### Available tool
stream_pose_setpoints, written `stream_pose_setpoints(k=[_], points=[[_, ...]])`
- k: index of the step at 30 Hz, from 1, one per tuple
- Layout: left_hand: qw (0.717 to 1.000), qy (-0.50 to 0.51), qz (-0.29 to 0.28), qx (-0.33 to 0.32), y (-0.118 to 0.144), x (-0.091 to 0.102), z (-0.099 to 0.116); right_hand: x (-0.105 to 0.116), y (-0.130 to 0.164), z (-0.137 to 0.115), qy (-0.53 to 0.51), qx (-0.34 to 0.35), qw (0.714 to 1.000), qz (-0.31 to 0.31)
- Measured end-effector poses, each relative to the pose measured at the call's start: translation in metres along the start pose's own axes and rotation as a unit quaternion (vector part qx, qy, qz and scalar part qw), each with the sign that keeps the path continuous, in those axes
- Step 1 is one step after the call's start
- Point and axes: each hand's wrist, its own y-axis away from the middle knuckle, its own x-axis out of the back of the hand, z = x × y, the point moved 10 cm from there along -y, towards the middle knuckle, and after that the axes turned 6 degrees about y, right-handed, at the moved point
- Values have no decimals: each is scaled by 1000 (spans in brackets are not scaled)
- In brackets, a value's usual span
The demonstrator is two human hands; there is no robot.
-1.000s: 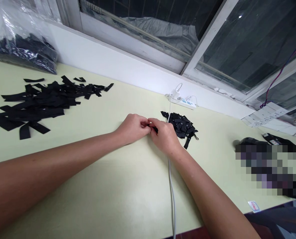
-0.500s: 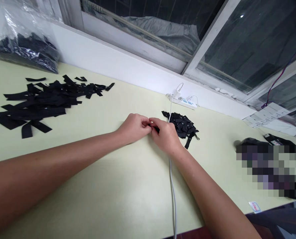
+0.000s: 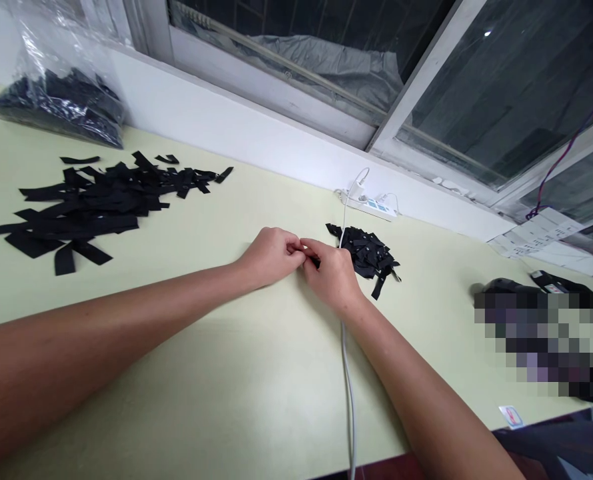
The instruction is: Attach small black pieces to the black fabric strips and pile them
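Note:
My left hand (image 3: 271,257) and my right hand (image 3: 331,273) meet fingertip to fingertip above the middle of the table. Both are closed in a pinch. A small dark bit of a black fabric strip (image 3: 315,261) shows between the fingers; the rest of it is hidden by them. Just behind my right hand lies a small heap of black strips (image 3: 369,252), some with tiny shiny spots. Off to the left of my left hand spreads a larger loose pile of black strips (image 3: 101,197).
A clear plastic bag (image 3: 61,107) of black pieces stands at the back left. A white cable (image 3: 346,380) runs under my right wrist to a power strip (image 3: 371,205) by the wall. Dark, partly blurred-out items (image 3: 511,287) and a small card (image 3: 511,417) lie at the right.
The hands stay pinched together in nearly the same spot, with slight finger movement. Less of the dark piece shows between them. The whole view has shifted slightly.

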Motion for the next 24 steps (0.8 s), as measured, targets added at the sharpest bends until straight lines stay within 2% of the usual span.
stream_pose_setpoints(k=[9, 16, 24], points=[[1000, -7, 12, 1, 0, 3, 0, -1, 1, 1, -2, 3, 1000, 14], [1000, 9, 14, -13, 2, 3, 4, 4, -1, 12, -27, -15, 999, 38], [999, 51, 2, 18, -1, -1, -9, 1, -2, 24, -102, -40, 994, 18]])
